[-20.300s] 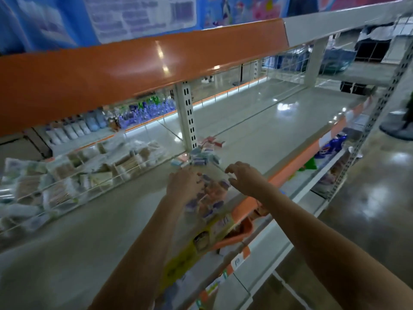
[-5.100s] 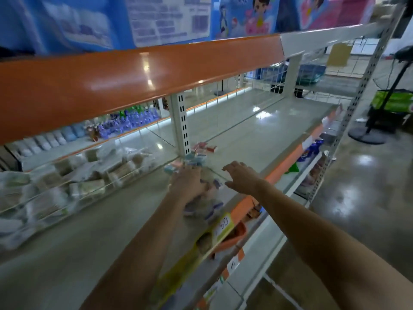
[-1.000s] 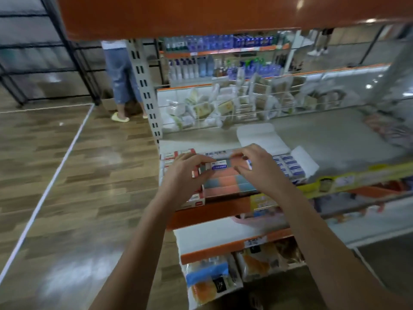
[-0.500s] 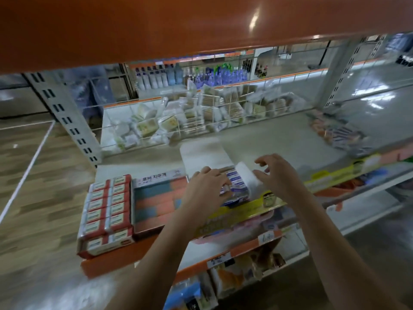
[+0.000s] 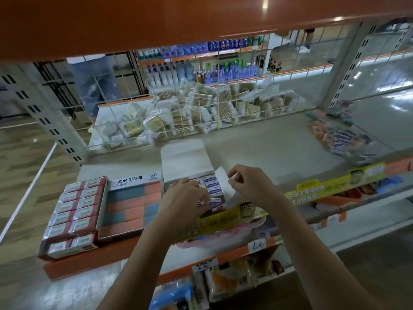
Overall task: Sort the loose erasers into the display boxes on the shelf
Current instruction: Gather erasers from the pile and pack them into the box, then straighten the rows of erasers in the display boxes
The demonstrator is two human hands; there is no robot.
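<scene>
Three display boxes stand at the shelf's front edge. The red box (image 5: 71,211) on the left holds white-labelled erasers. The middle box (image 5: 131,202) holds orange and blue erasers. The white box (image 5: 185,162) has its lid folded back and holds blue-and-white erasers (image 5: 213,189). My left hand (image 5: 183,202) lies on those erasers with fingers curled over them. My right hand (image 5: 252,186) pinches the box's white side flap (image 5: 223,182). A loose pile of erasers (image 5: 339,137) lies on the shelf to the far right.
A wire divider (image 5: 201,113) at the back holds packs of cotton swabs. The orange shelf above (image 5: 156,25) hangs low over the work area. A yellow price strip (image 5: 324,189) runs along the front edge, with packaged goods on the shelves below. A person's legs (image 5: 96,86) show beyond the shelf.
The view has shifted a little left and steadied. My right hand has come in from above the box and now pinches its white side flap. My left hand stays on the blue-and-white erasers.
</scene>
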